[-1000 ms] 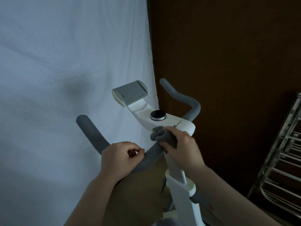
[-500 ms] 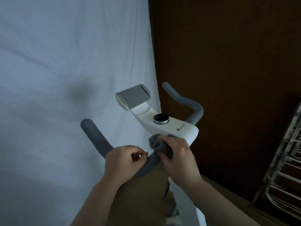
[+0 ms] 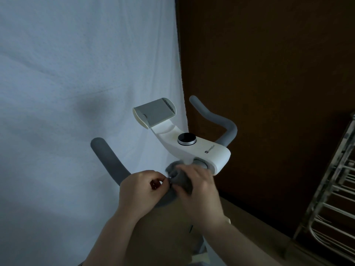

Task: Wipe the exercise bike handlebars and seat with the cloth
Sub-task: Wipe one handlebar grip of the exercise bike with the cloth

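The exercise bike's grey padded handlebar has a left horn (image 3: pixel 107 160) and a right horn (image 3: pixel 215 117), either side of a white console (image 3: pixel 209 152) with a black dial (image 3: pixel 186 138). My left hand (image 3: pixel 140 191) grips the left bar just below its bend. My right hand (image 3: pixel 197 186) holds a bunched grey cloth (image 3: pixel 177 176) against the bar right beside my left hand, close under the console. The seat is out of view.
A grey tablet holder (image 3: pixel 155 112) tilts up at the front of the console. A white sheet (image 3: pixel 67 93) hangs behind on the left, a dark brown wall (image 3: pixel 269 73) on the right. A metal wire rack (image 3: pixel 334 198) stands at the right edge.
My right hand slid the cloth leftward along the bar, from under the console's near end to right against my left hand. The camera view shifted slightly.
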